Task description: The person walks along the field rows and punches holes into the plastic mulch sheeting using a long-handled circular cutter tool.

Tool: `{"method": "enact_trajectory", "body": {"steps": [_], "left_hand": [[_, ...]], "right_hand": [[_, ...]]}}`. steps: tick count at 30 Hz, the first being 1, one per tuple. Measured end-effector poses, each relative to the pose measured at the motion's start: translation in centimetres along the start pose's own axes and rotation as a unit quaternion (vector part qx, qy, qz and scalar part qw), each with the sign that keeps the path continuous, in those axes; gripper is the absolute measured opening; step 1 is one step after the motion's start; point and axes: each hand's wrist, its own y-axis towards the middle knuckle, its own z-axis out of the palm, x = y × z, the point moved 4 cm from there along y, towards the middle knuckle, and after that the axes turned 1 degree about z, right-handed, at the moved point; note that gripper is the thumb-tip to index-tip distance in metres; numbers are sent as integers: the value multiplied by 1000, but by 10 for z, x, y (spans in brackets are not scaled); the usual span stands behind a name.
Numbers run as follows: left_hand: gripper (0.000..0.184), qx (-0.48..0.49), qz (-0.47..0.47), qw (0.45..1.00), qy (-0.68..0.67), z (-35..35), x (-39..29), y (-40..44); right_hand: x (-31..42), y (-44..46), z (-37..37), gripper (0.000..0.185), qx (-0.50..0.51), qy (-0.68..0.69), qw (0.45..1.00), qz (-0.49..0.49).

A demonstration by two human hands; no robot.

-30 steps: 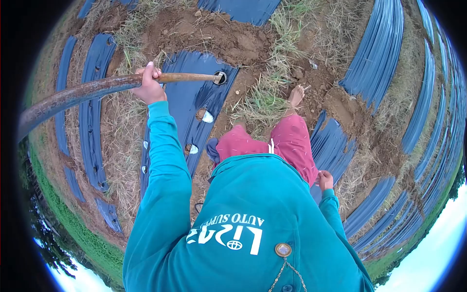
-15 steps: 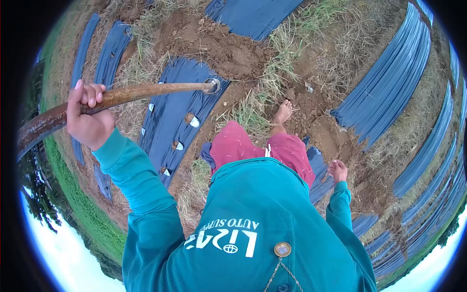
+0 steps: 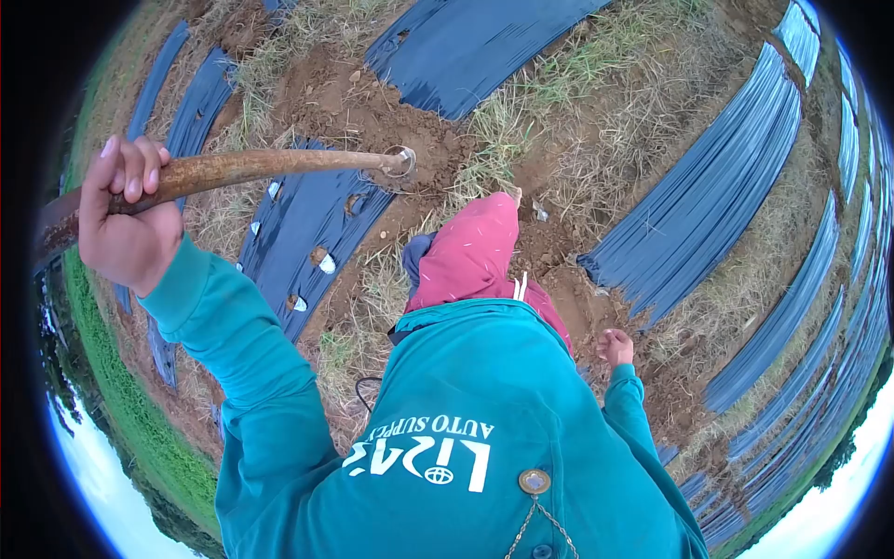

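My left hand point(image 3: 135, 219), raised at the left, is wrapped round a long wooden pole point(image 3: 251, 168). The pole's far end carries a round, can-like metal rim point(image 3: 402, 162), which appears over bare soil by the end of a strip of black plastic mulch point(image 3: 312, 219). Several holes in this strip have pale edges or flaps beside them. Low at my right side, my right hand point(image 3: 615, 347) hangs with its fingers loosely curled; nothing shows in it.
More black plastic strips lie ahead point(image 3: 475, 47) and to the right point(image 3: 703, 177). Dry grass point(image 3: 643, 121) and loose brown soil point(image 3: 349, 102) run between them. My knee point(image 3: 475, 238) is bent forward, and toes show just beyond it.
My left hand and the pole have shifted left in view. The metal end has gone from over the strip to over soil. I have stepped forward, and my right hand appears further left.
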Motion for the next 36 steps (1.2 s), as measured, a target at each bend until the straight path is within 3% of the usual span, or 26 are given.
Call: {"method": "enact_trajectory", "body": {"steps": [4,8,12,15,16,21,26,30,33,36], "left_hand": [[28,37,6,999,-15,16,-10,50],[28,-22,24,999,-26,35,32,98],[27,-171,48,984,5,65,153,135],[20,-210,32,976,52,71,326,159],[20,-222,18,973,59,74,369,162],[19,-168,-46,984,37,122,372,213],[18,-124,-81,988,34,185,363,259],[17,44,-75,996,18,238,311,310],[19,118,-49,992,-3,277,269,340],[22,75,-45,996,32,310,235,359]], "right_hand": [[53,31,-9,12,-11,-30,999,-24],[106,69,-20,13,-11,-20,999,-45],[205,86,-13,15,-32,-64,996,-59],[281,112,-19,16,-58,-174,981,-58],[310,110,-19,17,-47,-145,987,-54],[479,111,2,20,-32,-131,983,-126],[580,121,34,19,-46,-142,966,-212],[611,134,35,17,-26,-135,963,-232],[600,180,13,17,-17,-143,973,-180],[582,236,-14,16,4,-148,985,-92]]}}
